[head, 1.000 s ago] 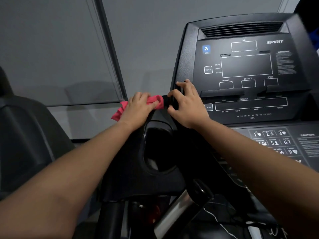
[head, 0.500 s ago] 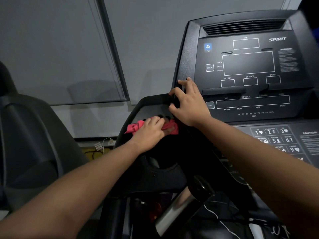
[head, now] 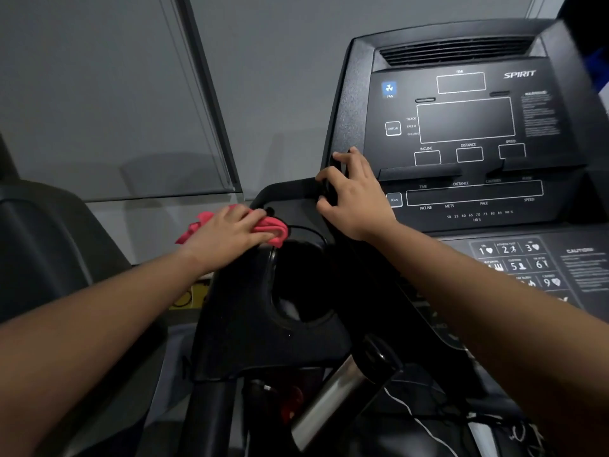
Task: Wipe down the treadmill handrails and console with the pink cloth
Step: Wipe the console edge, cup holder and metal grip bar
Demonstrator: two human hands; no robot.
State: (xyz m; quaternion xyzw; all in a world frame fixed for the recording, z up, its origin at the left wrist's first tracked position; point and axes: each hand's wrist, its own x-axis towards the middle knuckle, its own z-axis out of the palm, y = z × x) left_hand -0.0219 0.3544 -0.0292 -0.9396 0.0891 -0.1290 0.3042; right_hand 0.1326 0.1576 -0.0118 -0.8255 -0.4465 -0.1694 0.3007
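Observation:
The pink cloth (head: pixel 272 227) lies bunched on the rim of the black cup-holder tray (head: pixel 250 324) at the left of the treadmill console (head: pixel 468 127). My left hand (head: pixel 227 232) lies over the cloth and holds it against the rim, with cloth ends sticking out on both sides of the hand. My right hand (head: pixel 354 199) grips the console's left edge, fingers curled round it. A black handrail bar (head: pixel 283 189) curves away just behind the cloth.
A silver-and-black handlebar (head: pixel 339 397) angles up below the tray. Cables (head: pixel 428 427) hang beneath the console. A dark machine (head: pixel 43 258) stands at the left. A grey wall with a window frame (head: pixel 204 94) is behind, and a keypad (head: pixel 520 262) is lower right.
My left hand has carried the pink cloth down from the handrail bar onto the tray rim, then to the left along it. My right hand has kept its grip on the console edge.

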